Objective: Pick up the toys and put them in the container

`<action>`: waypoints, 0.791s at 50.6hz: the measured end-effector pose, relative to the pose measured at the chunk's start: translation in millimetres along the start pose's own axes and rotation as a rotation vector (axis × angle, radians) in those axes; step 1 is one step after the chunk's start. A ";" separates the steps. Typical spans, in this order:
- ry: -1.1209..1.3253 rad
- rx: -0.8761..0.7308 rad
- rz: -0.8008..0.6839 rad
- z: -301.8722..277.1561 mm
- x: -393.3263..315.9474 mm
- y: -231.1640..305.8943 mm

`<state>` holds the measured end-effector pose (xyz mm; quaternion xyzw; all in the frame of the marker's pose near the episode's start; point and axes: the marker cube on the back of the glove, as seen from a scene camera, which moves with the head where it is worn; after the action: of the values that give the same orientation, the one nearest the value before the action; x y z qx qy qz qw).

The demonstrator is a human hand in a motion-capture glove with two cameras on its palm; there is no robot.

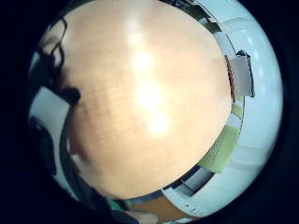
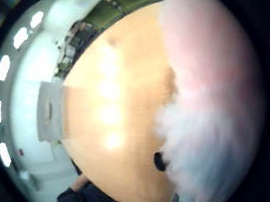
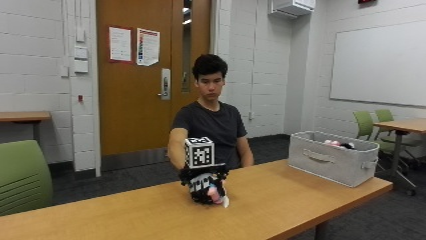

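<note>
Plush toy [image 3: 216, 196], pink and white, sits inside my gloved right hand [image 3: 203, 184], my fingers curled round it just above the wooden table [image 3: 279, 200]. From the thumb side of my palm its fur [image 2: 210, 106] crowds close against me. The grey container [image 3: 333, 157] stands well apart from my hand, near the table's far end beside a corner, with other toys already showing over its rim. So the carry, as I judge it, runs sideways along the tabletop, and the toy must clear that rim before I let go.
</note>
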<state>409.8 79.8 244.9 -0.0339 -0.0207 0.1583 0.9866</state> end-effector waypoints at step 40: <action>-0.128 0.149 -0.074 -248.7 -183.1 -8.0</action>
<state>251.4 -0.2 -8.0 0.0507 -0.0729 0.1246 0.9882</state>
